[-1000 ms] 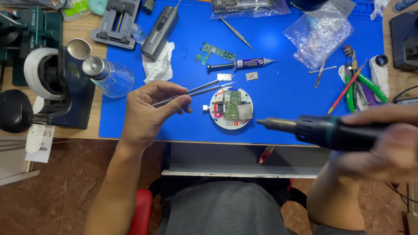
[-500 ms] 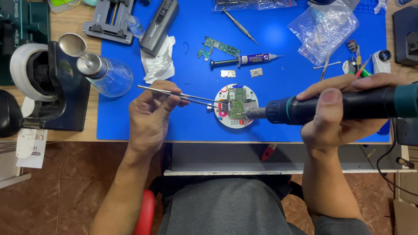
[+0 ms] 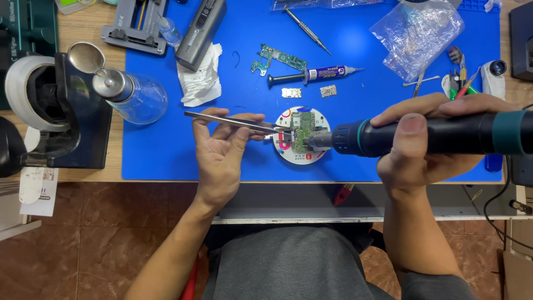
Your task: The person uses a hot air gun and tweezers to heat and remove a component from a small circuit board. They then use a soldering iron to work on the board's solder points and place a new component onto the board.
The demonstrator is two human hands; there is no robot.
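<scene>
— Two hands, two tools, all at the lower middle of the frame. What lay under them?

— Largest first: the blue mat [image 3: 166,150] covered the bench, and near its lower edge sat the round white holder [image 3: 300,143] with the small green circuit board [image 3: 302,132] on top of it. That board was what both tools pointed at.

— Which way did it lie from each grip?

— From my right hand [image 3: 427,147], at the right of the frame, the board lay to the left. I had that hand closed around the dark hot-air handpiece [image 3: 438,135], whose long axis ran nearly level across the frame, with its metal nozzle at the board's right edge. From my left hand [image 3: 225,147], just left of centre, the board lay to the right.

— And the left grip?

— Thumb and fingers were pinched together on the steel tweezers [image 3: 236,120]. Their long axis ran from upper left down to the right, almost in line with the handpiece but from the opposite side, and the tips reached the board's left edge. Whether the tips clamped a part, I could not tell; it was too small.

— Which hand was nearer?

— The left hand itself sat closer to the board; the right stayed further back along its handle.
</scene>
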